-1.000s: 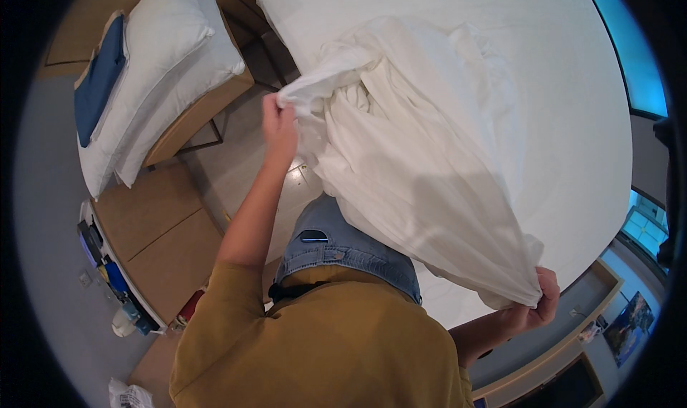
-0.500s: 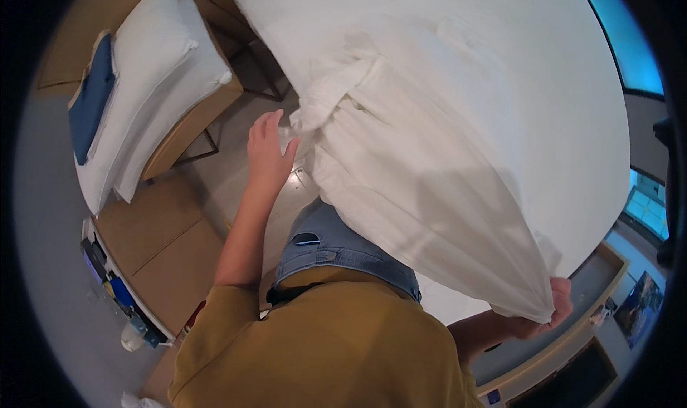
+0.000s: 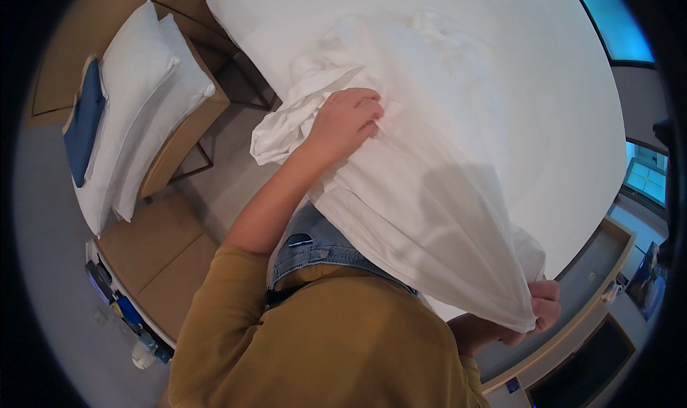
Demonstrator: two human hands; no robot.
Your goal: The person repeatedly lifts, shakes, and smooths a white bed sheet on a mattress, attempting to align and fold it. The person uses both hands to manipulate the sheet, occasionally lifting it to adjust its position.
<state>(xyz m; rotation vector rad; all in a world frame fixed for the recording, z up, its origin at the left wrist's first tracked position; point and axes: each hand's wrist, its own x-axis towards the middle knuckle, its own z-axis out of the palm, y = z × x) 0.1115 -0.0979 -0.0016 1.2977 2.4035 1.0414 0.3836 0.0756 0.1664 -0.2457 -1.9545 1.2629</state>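
A thin white bed sheet [image 3: 422,193] stretches slantwise between my hands, its far part bunched in folds over the bed. My left hand [image 3: 346,124] has its fingers curled onto the sheet's upper left part, pinching the cloth. At the lower right, my right hand [image 3: 542,312] is closed round a gathered corner and pulls it taut. The cloth hides part of the right-hand fingers. Crumpled folds hang beyond my left wrist, over the bed's near left edge. The bed's smooth white surface [image 3: 565,136] lies beneath and beyond the sheet.
Two white pillows [image 3: 139,65] and a blue cushion [image 3: 87,125] lean on a chair at the left. Nearer stands a brown padded bench [image 3: 157,243], with small items on a shelf [image 3: 129,311] beside it. A wood-edged counter [image 3: 572,336] runs along the lower right.
My left hand has moved right and onto the sheet, going from open fingers to a grip on it. The right hand keeps its corner and has shifted slightly left and down.
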